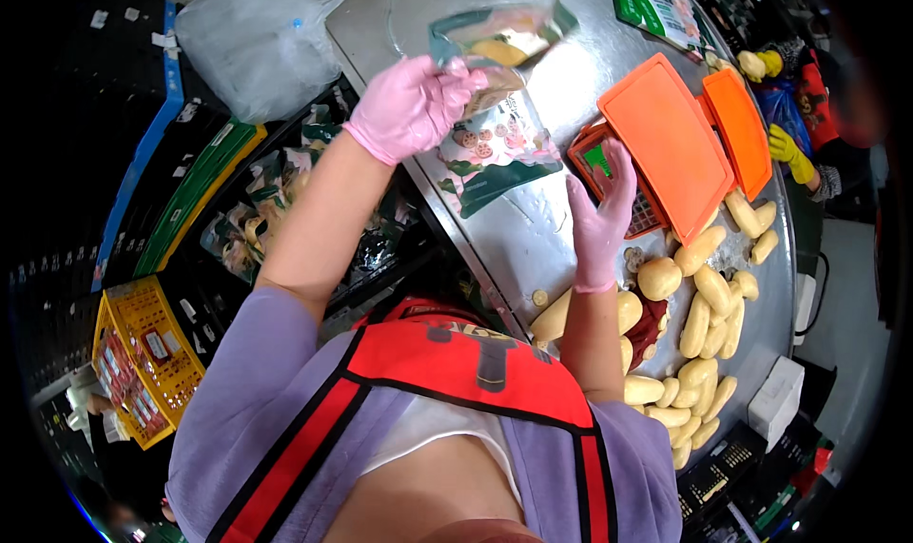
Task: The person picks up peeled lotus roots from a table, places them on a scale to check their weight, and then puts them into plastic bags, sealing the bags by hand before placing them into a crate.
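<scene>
My left hand (414, 108), in a pink glove, grips a printed plastic pouch (451, 33) above a steel table (513, 250). The pouch is blurred, and a pale yellow piece shows through it. Beneath it a second pouch (492, 147), printed with lotus root slices and flowers, lies on the steel. My right hand (606, 215), also in a pink glove, has its fingers apart and holds nothing. It is beside an orange scale (663, 143) with a green display (598, 158), its fingertips overlapping the scale in view; whether they touch cannot be told.
Peeled lotus root sections (706, 315) are piled at the right around a dark red bag (650, 322). Filled pouches (264, 218) sit in a dark crate at the left, below a clear plastic bag (264, 44). Across the table a co-worker's yellow-gloved hand (784, 147) is visible. A yellow crate (146, 361) stands lower left.
</scene>
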Demonstrator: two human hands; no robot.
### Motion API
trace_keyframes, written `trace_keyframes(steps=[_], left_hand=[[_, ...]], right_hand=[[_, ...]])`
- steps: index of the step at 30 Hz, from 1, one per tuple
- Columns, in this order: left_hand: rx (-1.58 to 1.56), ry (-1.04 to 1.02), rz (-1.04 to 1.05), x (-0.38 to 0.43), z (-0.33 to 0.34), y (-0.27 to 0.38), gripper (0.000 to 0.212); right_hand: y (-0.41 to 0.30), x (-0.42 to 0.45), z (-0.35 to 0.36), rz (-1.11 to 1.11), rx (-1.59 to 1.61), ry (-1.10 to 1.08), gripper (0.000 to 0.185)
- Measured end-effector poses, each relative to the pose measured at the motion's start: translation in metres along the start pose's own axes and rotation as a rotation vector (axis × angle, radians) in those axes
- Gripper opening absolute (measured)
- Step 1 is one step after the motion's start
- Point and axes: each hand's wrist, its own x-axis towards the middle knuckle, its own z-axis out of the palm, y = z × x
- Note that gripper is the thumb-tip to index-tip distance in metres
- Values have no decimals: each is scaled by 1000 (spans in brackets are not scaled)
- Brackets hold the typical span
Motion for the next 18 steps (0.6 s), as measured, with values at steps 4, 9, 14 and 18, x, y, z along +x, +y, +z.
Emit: trace_keyframes(steps=[4, 9, 14, 18], left_hand=[[-84, -105, -121, -34, 45, 19, 31], [6, -89, -20, -96, 67, 17, 32], [131, -11, 301, -177, 67, 32, 42], [436, 219, 590, -246, 44, 50, 43]], right_hand=[[-13, 37, 16, 115, 296, -334, 96], [-45, 68, 89, 299, 885, -896, 59], [-98, 25, 149, 377, 921, -902, 27], [-111, 1, 188, 474, 874, -816, 26]])
